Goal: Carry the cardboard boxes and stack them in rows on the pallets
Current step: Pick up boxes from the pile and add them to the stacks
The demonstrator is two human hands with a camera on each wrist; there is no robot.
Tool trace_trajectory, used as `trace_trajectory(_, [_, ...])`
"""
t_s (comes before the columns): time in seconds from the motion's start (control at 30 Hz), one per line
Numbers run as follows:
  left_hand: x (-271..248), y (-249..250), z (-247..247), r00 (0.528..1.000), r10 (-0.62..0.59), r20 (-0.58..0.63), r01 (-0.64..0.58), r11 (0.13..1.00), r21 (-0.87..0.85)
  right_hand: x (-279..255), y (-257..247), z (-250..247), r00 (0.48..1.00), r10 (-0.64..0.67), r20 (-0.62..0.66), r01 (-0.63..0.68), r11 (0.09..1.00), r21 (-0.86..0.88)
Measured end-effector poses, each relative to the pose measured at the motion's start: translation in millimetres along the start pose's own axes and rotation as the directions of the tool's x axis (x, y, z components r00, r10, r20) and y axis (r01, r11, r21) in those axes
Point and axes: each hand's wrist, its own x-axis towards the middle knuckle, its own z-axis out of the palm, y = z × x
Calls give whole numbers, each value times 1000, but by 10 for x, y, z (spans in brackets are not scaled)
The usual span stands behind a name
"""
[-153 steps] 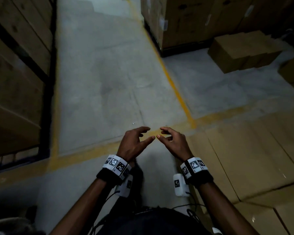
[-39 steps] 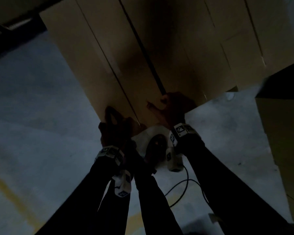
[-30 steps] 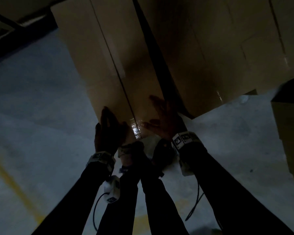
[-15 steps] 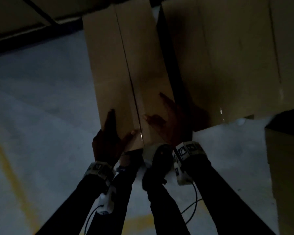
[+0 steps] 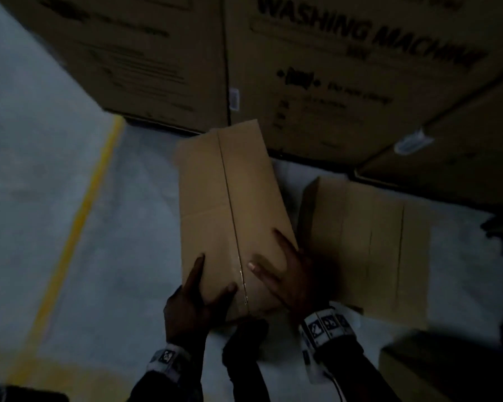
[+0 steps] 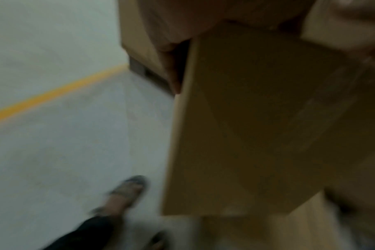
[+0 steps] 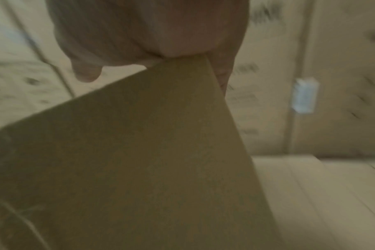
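A long, taped cardboard box (image 5: 230, 198) is held off the floor, lengthwise away from me, between both hands. My left hand (image 5: 193, 298) grips its near left corner, thumb on top and fingers along the left side. At the near right edge, my right hand (image 5: 291, 274) has its thumb on the top face and its fingers down the right side. The left wrist view shows the box's side (image 6: 257, 126) with a finger (image 6: 171, 67) against its edge. In the right wrist view the palm (image 7: 150, 25) presses on the box (image 7: 139, 160).
Tall printed washing-machine cartons (image 5: 331, 68) stand right behind the held box. More plain boxes (image 5: 369, 250) lie on the floor at the right, and another (image 5: 418, 372) at the lower right. A yellow floor line (image 5: 79, 204) runs along the left. My foot (image 6: 126, 191) is under the box.
Both hands went from reaching onto the box among its neighbours to holding it. The box has come up and away from the boxes beside it, and the view has swung toward the tall cartons.
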Motion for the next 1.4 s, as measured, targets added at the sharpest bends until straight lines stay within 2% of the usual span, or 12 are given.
trace_trajectory(0.13, [-652, 70, -817, 988, 55, -146, -69, 994, -89, -494, -674, -308, 987, -116, 107, 127, 987, -99])
trace_trajectory(0.3, [-1300, -222, -1806, 944, -5, -330, -40, 990, -131, -1043, -1649, -393, 929, -333, 160, 358, 919, -165])
trace_trajectory(0.47, [-1696, -729, -2545, 846, -130, -517, 18, 976, -217, -1487, -2598, -144, 787, -578, 217, 615, 763, -197])
trace_trajectory(0.67, [-2122, -1511, -3215, 667, -338, -664, 88, 921, -380, -2024, -3678, 500, 549, -763, 343, 835, 519, -182])
trace_trajectory(0.87, [-2466, -2453, -3714, 500, -527, -687, 134, 831, -540, -2693, -4563, 1446, 343, -825, 449, 939, 314, -141])
trace_trajectory(0.97, [-2614, -2970, -3897, 424, -606, -674, 102, 771, -629, -3061, -4915, 1967, 247, -831, 498, 969, 216, -121])
trace_trajectory(1.07, [-2767, -3456, -4034, 334, -675, -658, 145, 726, -672, -3420, -5238, 2479, 157, -814, 560, 987, 140, -73])
trace_trajectory(1.17, [-2865, -3785, -4172, 277, -731, -624, 142, 673, -726, -3683, -5526, 2877, 75, -791, 607, 997, 69, -34])
trace_trajectory(1.37, [-2742, -4309, -4550, 191, -818, -543, 160, 572, -805, -3868, -6166, 3684, -34, -725, 688, 999, -31, 17])
trace_trajectory(1.4, [-2695, -4429, -4647, 178, -830, -529, 174, 556, -813, -3884, -6320, 3876, -91, -721, 687, 996, -73, 55])
